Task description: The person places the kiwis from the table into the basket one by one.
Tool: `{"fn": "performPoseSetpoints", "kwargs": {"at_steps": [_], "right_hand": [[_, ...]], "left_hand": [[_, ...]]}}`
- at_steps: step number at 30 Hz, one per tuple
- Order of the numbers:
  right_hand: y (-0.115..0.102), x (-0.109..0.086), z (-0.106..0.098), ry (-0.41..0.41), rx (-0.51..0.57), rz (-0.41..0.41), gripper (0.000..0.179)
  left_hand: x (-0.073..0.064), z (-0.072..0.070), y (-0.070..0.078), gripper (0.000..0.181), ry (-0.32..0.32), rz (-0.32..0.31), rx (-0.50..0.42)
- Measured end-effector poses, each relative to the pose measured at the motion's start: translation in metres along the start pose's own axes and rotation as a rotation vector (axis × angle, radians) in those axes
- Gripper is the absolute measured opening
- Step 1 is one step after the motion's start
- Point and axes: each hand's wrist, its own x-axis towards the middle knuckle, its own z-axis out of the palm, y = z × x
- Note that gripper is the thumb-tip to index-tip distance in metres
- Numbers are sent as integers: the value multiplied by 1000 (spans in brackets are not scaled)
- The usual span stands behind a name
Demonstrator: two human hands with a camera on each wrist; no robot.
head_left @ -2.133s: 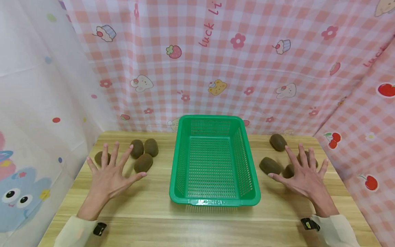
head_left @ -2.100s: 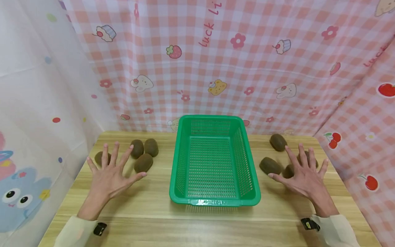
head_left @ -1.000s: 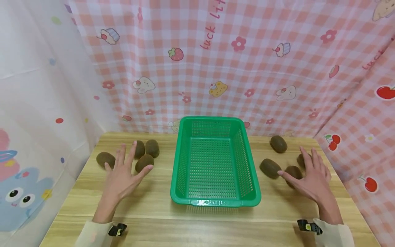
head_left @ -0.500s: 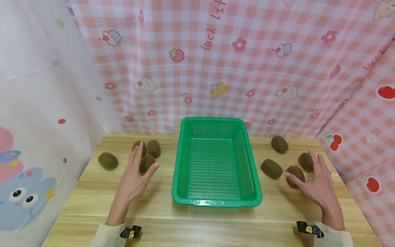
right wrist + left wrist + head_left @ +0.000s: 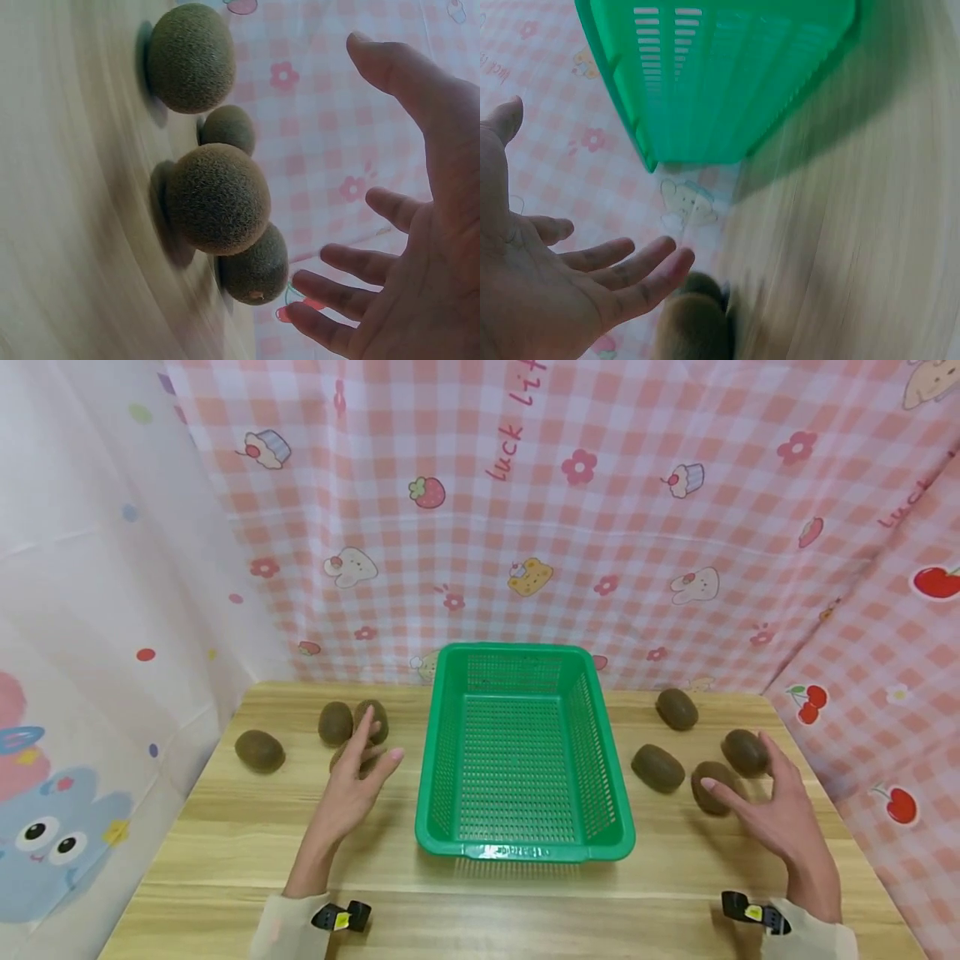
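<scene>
Holding nothing in loosely spread left hand (image 5: 352, 785) or right hand (image 5: 780, 810), near kiwis (image 5: 335, 724) at basket's (image 5: 525, 852) nine and three o'clock.

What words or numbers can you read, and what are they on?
"luck li", then cut off: pink checked back cloth.
"luck": pink checked right cloth.
Rim of the green basket: letters too small to read.
Yellow tags on the black wristbands: any marks too small to read.

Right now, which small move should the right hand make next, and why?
I would probably move the right hand gently closer to the kiwi nearest its thumb. The hand is open and holds nothing; in the head view its thumb overlaps this kiwi, but the right wrist view shows a gap between them.
</scene>
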Motion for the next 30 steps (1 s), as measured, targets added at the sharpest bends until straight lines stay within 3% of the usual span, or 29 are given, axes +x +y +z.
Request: {"fn": "performPoseSetpoints", "kwargs": {"at_steps": [6,13,19,30], "right_hand": [[-4,5,-4,-76,-11,93,108],[-1,3,-3,-103,-22,121,102],[4,4,4,-133,-42,101,100],[12,8,16,-156,-33,98,99]], "left_hand": [[9,13,3,79,-49,-39,-123],[17,23,3,72,-66,-106,-301],[16,22,3,63,-76,-143,-362],[16,22,2,66,-148,-162,-447]]}}
